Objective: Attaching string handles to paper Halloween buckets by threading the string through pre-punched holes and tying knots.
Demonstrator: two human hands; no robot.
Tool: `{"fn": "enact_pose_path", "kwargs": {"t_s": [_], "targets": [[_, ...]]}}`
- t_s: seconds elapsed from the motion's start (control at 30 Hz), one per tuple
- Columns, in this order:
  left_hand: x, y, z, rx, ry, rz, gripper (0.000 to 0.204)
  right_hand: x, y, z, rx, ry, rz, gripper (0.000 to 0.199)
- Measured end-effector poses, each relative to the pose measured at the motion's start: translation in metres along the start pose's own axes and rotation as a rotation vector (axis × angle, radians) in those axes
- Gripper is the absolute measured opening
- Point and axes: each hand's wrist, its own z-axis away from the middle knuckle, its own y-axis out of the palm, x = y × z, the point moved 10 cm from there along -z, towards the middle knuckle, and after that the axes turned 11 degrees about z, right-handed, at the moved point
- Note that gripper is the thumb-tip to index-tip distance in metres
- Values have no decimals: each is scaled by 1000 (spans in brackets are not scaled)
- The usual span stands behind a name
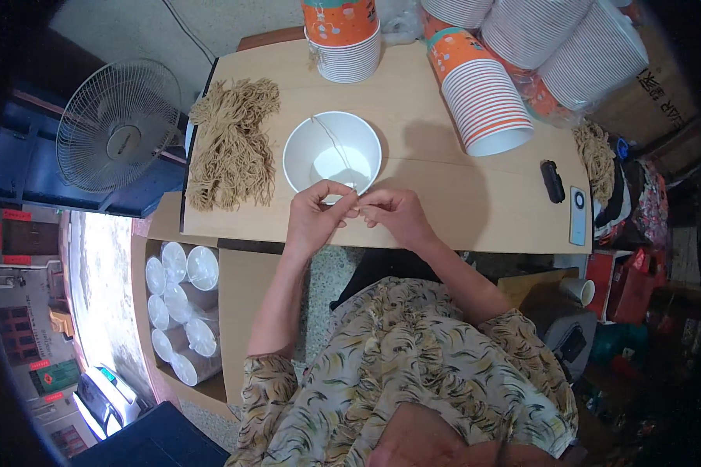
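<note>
A white paper bowl [294, 162] stands upright on the table in front of me. A thin tan string [333, 138] hangs over its far rim and runs down inside toward my fingers. At the bowl's near rim my left hand [317, 216] pinches the string between thumb and forefinger. My right hand [397, 219] meets it there, its thumb and fingertips also pinched together on the string near the rim. The fingertips hide the string's end. Left of the bowl lies a heap of tan strings [237, 148].
Nested paper bowls [349, 62] stand at the back, and an orange-and-white stack [487, 97] lies tilted at right. A black gadget [552, 181] and a phone-like slab [577, 215] sit near the right edge. A fan [122, 144] and a carton of wrapped stacks [234, 327] are at left.
</note>
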Motion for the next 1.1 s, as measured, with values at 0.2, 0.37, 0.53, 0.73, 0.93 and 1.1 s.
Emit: {"fn": "enact_pose_path", "kwargs": {"t_s": [0.2,0.37,0.53,0.73,0.93,1.1], "targets": [[-3,-4,2,-61,-62,213,15,26,2,15,16,-73,513,14],[-1,-8,-4,-20,-24,230,14,66,27,44,66,-497,875,9],[-6,-7,-8,54,-11,183,13,117,37,51,51,-680,1066,10],[-18,-1,2,148,-139,428,14,148,53,43,130,-823,1138,14],[-6,5,8,206,-125,451,17,171,65,31,146,-827,1056,16],[-10,6,11,273,-98,415,19,155,54,-9,288,-540,833,11]]}}
